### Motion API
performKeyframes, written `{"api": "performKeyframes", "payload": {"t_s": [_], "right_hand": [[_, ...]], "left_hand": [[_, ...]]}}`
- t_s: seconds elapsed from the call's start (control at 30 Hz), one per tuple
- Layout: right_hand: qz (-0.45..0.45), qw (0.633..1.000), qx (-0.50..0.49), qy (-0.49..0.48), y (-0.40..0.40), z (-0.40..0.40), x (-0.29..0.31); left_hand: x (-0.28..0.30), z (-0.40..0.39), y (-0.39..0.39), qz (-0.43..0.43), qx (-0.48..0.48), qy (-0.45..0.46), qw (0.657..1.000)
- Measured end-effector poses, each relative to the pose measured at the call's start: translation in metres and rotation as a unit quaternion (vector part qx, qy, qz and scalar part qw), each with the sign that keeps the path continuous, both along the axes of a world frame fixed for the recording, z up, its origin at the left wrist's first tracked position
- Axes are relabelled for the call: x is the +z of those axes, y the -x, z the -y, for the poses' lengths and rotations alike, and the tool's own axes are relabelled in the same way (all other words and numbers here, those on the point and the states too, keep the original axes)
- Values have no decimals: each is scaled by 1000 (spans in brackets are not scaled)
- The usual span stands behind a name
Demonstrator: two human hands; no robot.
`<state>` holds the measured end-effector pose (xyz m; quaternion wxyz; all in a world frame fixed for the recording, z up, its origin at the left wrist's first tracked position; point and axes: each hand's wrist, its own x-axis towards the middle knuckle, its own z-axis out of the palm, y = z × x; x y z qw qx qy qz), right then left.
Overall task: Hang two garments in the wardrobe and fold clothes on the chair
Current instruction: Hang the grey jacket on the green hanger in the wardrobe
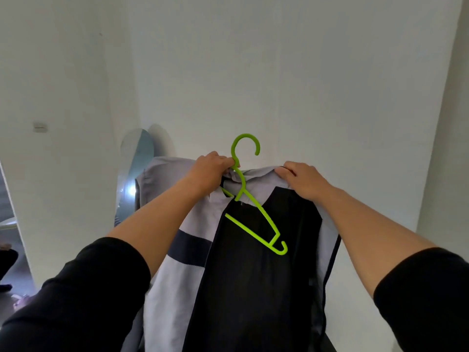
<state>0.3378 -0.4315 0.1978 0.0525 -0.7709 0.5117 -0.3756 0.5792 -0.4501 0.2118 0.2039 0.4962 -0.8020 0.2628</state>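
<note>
Jacket (193, 262) and hanger (256, 212) before wall (304, 72)

Hanger (254, 204) lies tilted before the garment (193, 224), mirror (135, 174) behind-left.

Left hand (212, 171) gripping green hanger (256, 207) neck and grey-black garment (253, 275) collar, right hand (302, 180) pinching collar just right of that grip
</note>
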Motion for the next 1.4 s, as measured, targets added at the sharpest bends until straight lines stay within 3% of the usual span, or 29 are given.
{"api": "performKeyframes", "payload": {"t_s": [0.1,0.17,0.27,0.33,0.43,0.63,0.87,1.03,1.13,1.23,1.3,1.4], "right_hand": [[-49,990,55,-122,-3,-8,8],[-112,977,42,-176,-3,-7,6],[-186,969,-63,-149,-4,1,-3],[-178,969,-131,-107,-5,3,-9],[-97,968,-222,-60,-13,0,-16],[194,950,-219,-108,-44,0,-11],[265,961,-72,-35,-88,-17,-12],[147,986,51,-62,-84,-15,12],[-27,998,-49,22,-65,-11,34],[-173,964,-162,119,-50,-17,36],[-174,966,-164,101,-44,-17,30],[-103,988,-95,65,-38,-17,25]], "left_hand": [[5,2,4,-13,29,17,999],[8,0,8,-19,39,10,999],[9,-4,7,1,61,-15,998],[8,-6,4,-28,36,-66,997],[5,-11,4,-127,-30,-119,984],[2,-16,27,-163,52,3,985],[9,-20,41,-182,76,42,979],[17,-21,18,-266,35,86,960],[21,-20,2,-298,14,116,947],[20,-21,0,-297,-15,129,946],[19,-22,1,-290,-40,135,946],[18,-23,2,-294,-66,130,945]]}}
